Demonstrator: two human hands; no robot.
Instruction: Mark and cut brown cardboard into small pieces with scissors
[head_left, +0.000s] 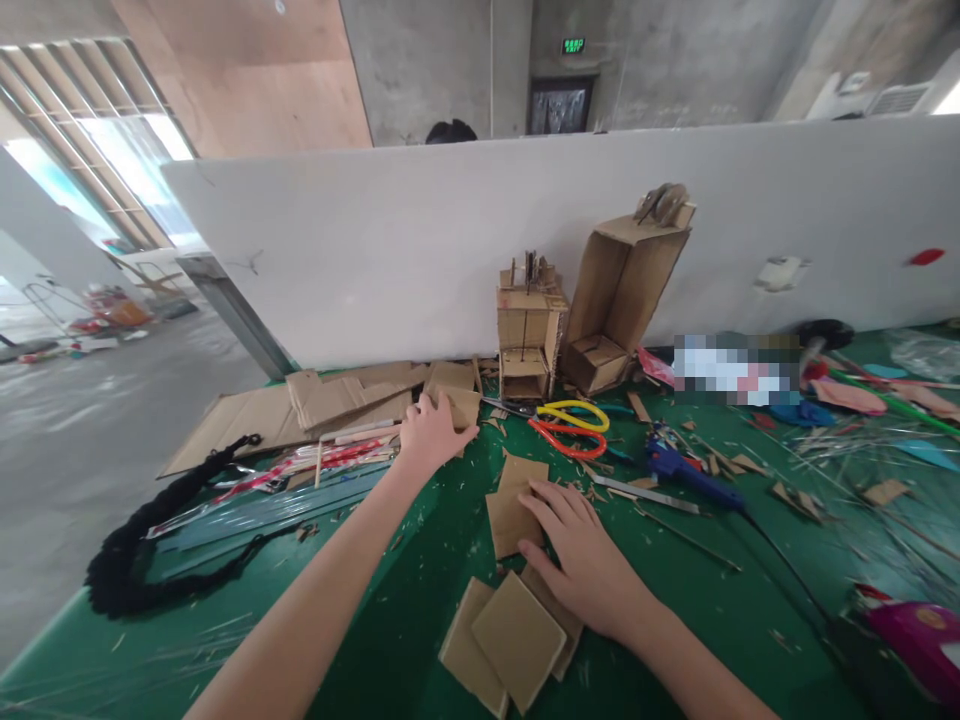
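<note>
My left hand (433, 432) reaches forward over small cardboard pieces (459, 388), its fingers apart and touching them. My right hand (574, 550) lies with spread fingers on the edge of some cardboard squares (510, 515) in the middle of the table. Nearer to me, more cut squares (519, 640) overlap in a loose pile, partly beneath my right hand. Beyond the hands stand a small cardboard structure (525, 340) with wheel-like parts on top and a taller open cardboard box (626, 290). Scissors with yellow and orange handles (574, 428) lie in front of them.
On the green table (360, 620), a blue glue gun (694, 478), a metal blade (649, 494) and clear sticks lie right. Cardboard sheets (255, 425), wrapped strips and a black braided cord (120, 560) lie left. A white panel (360, 260) closes off the back.
</note>
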